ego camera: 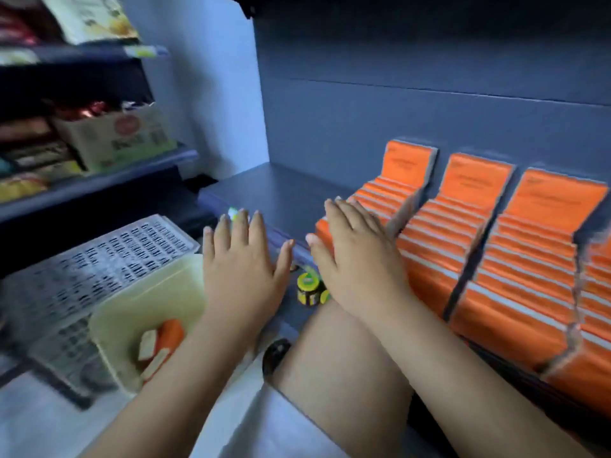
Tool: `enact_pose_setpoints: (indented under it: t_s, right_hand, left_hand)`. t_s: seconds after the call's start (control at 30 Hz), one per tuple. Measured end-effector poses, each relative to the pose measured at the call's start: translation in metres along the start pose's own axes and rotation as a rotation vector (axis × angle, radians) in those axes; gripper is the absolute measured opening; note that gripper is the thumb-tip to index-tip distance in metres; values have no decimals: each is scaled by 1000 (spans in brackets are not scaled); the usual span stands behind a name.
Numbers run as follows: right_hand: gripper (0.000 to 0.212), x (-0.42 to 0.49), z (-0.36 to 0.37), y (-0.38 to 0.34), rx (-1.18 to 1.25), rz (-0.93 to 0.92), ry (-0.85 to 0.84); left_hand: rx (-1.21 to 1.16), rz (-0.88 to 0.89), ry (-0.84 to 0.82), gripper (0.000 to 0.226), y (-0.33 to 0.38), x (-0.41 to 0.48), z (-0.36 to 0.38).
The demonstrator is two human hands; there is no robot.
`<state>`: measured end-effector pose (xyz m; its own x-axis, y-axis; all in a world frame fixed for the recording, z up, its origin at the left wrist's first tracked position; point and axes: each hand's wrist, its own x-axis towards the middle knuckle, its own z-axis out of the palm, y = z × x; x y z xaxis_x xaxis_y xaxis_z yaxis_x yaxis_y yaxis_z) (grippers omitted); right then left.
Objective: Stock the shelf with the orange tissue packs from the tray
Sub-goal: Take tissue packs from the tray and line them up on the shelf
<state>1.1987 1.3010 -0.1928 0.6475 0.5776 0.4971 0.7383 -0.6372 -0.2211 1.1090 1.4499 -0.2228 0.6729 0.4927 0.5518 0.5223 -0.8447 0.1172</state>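
1. Closest in: bare knee (340, 358), bent, low in the middle, with both forearms reaching forward over it.
2. Lower left, beside the left forearm: cream plastic tray (109, 325), with a few loose orange packs (172, 332) lying at its bottom, partly hidden by the arm.
3. Under and behind the tray: white perforated crate (99, 259), blurred.
4. Between the wrists, below the shelf's front edge: small dark jar (309, 289) with a yellow-green lid.
5. Left hand (243, 259): palm down, fingers straight and spread, thumb out to the right, holding nothing, hovering at the front edge of the shelf (284, 193).
6. Right hand (353, 259): palm down, fingers straight and close together, thumb out to the left, holding nothing, laid over the near end of the leftmost row; too blurred to tell whether touching.
7. On the dark shelf, to the right: rows of orange tissue packs (463, 246), side by side, stepped front to back, reaching up to the back panel.
8. Left part of the shelf: bare dark board.
9. Far left: neighbouring racks with a cardboard box (115, 137) and blurred snack packets.
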Motion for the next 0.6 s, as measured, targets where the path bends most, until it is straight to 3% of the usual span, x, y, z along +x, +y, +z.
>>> enact_pose_setpoints:
  t_s: [0.13, 0.3, 0.47, 0.6]
  right_hand:
    - [69, -3, 56, -88, 74, -141, -90]
    - [59, -3, 122, -159, 38, -251, -431]
    - [52, -9, 190, -165, 24, -176, -711]
    - [50, -7, 238, -173, 92, -73, -876]
  left_hand:
    - [83, -120, -35, 75, -81, -26, 1]
    - [202, -286, -195, 76, -163, -66, 23]
    - [160, -442, -279, 61, -211, -109, 67]
    - [156, -529, -407, 70, -234, -124, 104]
